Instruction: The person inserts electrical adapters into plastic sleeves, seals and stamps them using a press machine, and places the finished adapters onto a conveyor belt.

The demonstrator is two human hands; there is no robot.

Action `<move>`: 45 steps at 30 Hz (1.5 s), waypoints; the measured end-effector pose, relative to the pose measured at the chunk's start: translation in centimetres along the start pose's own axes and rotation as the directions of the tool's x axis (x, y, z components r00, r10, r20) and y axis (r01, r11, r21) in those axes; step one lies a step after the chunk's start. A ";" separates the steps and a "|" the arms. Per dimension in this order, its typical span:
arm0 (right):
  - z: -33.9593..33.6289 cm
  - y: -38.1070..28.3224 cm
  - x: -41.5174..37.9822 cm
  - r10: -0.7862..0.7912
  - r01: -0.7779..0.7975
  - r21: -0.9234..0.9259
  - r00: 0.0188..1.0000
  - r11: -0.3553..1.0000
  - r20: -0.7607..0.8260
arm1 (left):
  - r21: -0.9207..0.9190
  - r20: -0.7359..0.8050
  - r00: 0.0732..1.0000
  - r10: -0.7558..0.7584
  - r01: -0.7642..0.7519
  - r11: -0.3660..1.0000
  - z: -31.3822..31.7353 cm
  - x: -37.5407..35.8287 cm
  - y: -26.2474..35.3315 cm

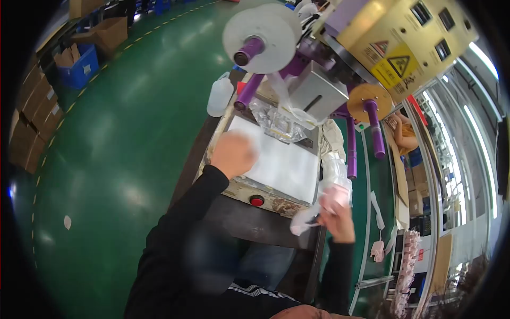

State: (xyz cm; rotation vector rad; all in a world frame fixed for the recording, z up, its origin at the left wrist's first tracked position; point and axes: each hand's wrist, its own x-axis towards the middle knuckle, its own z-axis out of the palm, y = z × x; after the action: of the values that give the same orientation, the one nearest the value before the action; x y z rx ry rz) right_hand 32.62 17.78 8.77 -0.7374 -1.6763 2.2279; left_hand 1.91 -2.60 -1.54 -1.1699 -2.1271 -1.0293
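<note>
The right hand (340,224) grips a pink piece (334,196) beside the near right corner of the machine bed (281,203), where a loose pinch could drop it; the left hand's (232,154) grip is too blurred to tell.

Glossy green floor (122,154), yellow-black dashed line (81,91).

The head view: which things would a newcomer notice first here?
The big gold machine head with its yellow warning label fills the upper right. Left of it hangs a round white reel on a purple rod. Below, a red button sits on the worn front edge.
</note>
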 end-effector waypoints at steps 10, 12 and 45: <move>7.0 2.6 21.9 -0.429 0.295 -0.880 0.895 0.371 0.119 | -0.042 0.027 1.000 -0.011 0.012 0.999 -0.5 -0.3 -0.6; 6.9 2.4 23.5 -0.563 0.337 -0.938 0.792 0.078 0.237 | -0.069 0.046 0.999 -0.008 0.011 0.998 -0.4 -0.2 -0.5; 2.4 4.9 15.8 -0.593 0.357 -0.934 0.749 -0.015 0.295 | 0.067 -0.201 0.949 -0.244 0.261 0.963 -5.2 -3.9 0.3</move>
State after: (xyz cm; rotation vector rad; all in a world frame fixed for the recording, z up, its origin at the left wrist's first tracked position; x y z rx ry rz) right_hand 18.55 22.06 0.81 -0.3608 -2.6020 0.2855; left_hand 4.48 -8.58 -1.21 -0.7348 -2.1817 -1.0917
